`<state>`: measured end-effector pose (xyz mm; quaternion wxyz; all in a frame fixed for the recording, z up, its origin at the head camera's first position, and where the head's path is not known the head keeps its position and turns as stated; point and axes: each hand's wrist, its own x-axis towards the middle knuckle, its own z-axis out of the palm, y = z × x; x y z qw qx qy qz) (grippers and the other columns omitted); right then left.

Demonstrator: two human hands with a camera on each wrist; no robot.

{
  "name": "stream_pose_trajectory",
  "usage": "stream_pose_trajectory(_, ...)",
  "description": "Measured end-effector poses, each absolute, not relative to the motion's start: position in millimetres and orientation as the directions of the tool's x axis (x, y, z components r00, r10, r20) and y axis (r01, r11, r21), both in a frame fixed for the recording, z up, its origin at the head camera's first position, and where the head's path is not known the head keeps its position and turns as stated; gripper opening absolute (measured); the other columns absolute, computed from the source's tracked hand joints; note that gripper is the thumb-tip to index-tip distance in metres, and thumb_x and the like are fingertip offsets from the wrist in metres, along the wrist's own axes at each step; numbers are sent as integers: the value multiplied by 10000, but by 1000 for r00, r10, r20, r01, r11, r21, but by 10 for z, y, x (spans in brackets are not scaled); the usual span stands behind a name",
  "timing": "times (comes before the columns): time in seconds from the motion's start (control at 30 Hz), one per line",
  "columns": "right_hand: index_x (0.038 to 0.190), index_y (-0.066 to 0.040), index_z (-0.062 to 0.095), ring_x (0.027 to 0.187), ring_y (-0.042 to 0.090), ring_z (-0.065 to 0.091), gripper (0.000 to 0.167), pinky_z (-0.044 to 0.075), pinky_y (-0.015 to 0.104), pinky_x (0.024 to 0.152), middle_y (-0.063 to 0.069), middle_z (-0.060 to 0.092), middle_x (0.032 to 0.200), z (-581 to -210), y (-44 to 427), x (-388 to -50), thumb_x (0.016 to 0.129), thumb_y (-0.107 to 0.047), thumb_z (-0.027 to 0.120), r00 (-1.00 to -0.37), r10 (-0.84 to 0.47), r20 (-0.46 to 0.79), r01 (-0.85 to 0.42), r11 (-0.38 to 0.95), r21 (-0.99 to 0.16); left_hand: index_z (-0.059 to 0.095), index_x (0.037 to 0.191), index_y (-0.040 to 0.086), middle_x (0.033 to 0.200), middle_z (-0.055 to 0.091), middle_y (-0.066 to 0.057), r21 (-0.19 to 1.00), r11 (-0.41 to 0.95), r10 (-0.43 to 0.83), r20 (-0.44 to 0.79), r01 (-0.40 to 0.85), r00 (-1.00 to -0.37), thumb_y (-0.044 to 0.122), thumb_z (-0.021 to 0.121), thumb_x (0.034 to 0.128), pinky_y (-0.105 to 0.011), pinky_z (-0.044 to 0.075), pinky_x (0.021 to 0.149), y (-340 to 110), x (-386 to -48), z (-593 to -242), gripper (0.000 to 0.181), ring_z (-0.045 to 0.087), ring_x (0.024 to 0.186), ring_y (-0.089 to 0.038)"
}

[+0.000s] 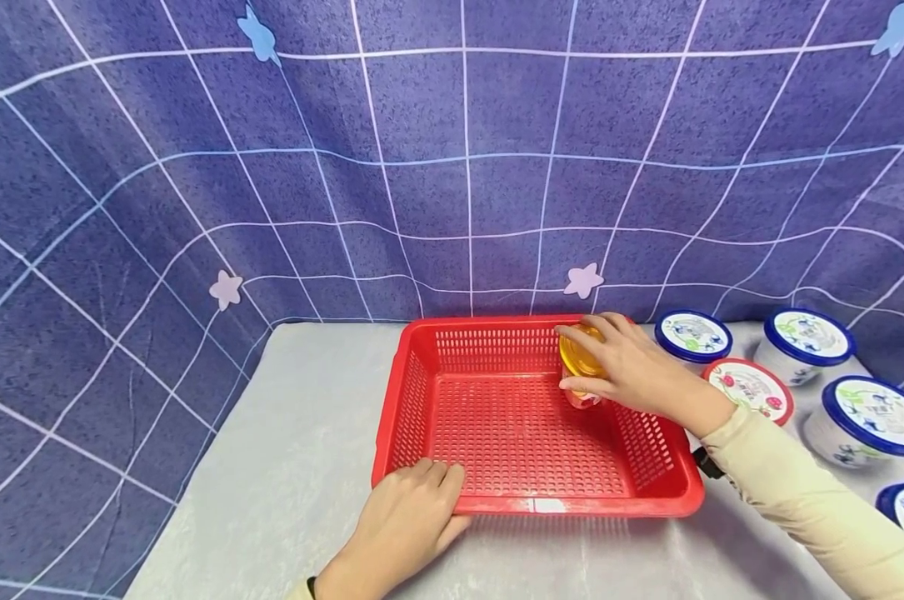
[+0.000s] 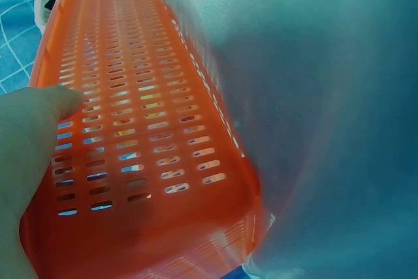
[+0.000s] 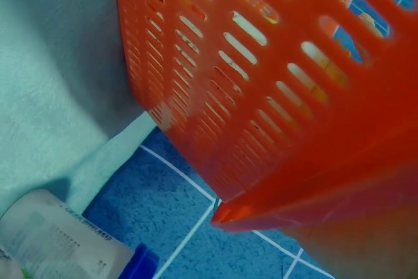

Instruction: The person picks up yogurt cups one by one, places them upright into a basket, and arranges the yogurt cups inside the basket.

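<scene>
A red plastic basket (image 1: 526, 442) with slotted walls stands on the table. My left hand (image 1: 410, 517) grips its near rim left of the middle, fingers over the edge. In the left wrist view, the thumb (image 2: 62, 101) presses the outside of the slotted wall. At the basket's far right corner, my right hand (image 1: 631, 367) holds a tub with a yellow lid (image 1: 576, 360), thumb and fingers around its sides. A bit of red-and-white tub body shows below the thumb. Whether the tub touches the basket floor, I cannot tell. In the right wrist view, the basket wall (image 3: 196, 70) hides this hand's fingers.
Right of the basket stand several white tubs with blue lids (image 1: 804, 335) and one with a red lid (image 1: 751, 387), partly behind the right forearm. A blue grid-patterned cloth (image 1: 496, 192) hangs behind the pale table (image 1: 309, 417).
</scene>
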<state>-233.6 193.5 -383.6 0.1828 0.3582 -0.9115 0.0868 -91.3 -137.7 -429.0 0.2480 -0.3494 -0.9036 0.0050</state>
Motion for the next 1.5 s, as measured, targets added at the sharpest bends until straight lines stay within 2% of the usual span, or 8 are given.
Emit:
stream_pose_trajectory(0.17, 1419, -144, 524, 1241, 416, 454, 736, 414, 614, 930, 231, 505, 1351, -3782, 1975, -2257, 824, -523, 736, -686, -604, 405, -671, 741, -32, 470, 773, 139, 599, 439, 59, -183, 757, 633, 443, 627, -635, 504, 755, 749, -249, 316, 451, -1381, -920, -4295, 462, 440, 527, -133)
stream_pose_trajectory(0.67, 1415, -75, 513, 1245, 418, 440, 862, 379, 599, 1005, 232, 515, 1336, -3713, 2137, -2042, 741, -530, 798, -648, -564, 512, -673, 739, -37, 547, 834, 120, 646, 520, 52, -194, 757, 639, 416, 623, -647, 515, 749, 764, -252, 366, 468, -1390, -909, -4293, 450, 490, 562, -135)
stream_pose_trajectory(0.8, 1415, -65, 508, 1261, 418, 430, 868, 366, 619, 1003, 222, 518, 1334, -3716, 2198, -1983, 733, -512, 808, -664, -545, 512, -659, 750, -55, 556, 843, 115, 657, 537, 46, -195, 757, 640, 413, 624, -648, 519, 763, 755, -258, 377, 470, -1394, -904, -4293, 462, 497, 564, -139)
stream_pose_trajectory(1.03, 1419, -93, 508, 1296, 427, 387, 836, 298, 641, 1023, 214, 514, 1339, -3659, 2389, -1859, 745, -487, 810, -728, -464, 505, -593, 796, -122, 557, 849, 115, 670, 560, 41, -192, 757, 638, 423, 625, -644, 519, 748, 764, -273, 408, 488, -1392, -913, -4292, 455, 526, 580, -150)
stream_pose_trajectory(1.33, 1384, -69, 537, 1284, 432, 416, 846, 340, 624, 991, 219, 537, 1312, -3687, 2602, -1729, 684, -432, 846, -704, -438, 559, -583, 806, -102, 562, 845, 116, 686, 589, 37, -176, 760, 632, 426, 626, -647, 513, 745, 771, -271, 409, 491, -1391, -922, -4283, 443, 537, 590, -146)
stream_pose_trajectory(1.5, 1394, -77, 531, 1295, 442, 397, 858, 338, 667, 968, 205, 513, 1367, -3747, 2699, -1640, 687, -438, 858, -763, -374, 528, -528, 832, -173, 537, 823, 126, 665, 568, 45, -176, 760, 632, 424, 626, -648, 513, 741, 775, -261, 385, 476, -1386, -912, -4292, 440, 514, 568, -138)
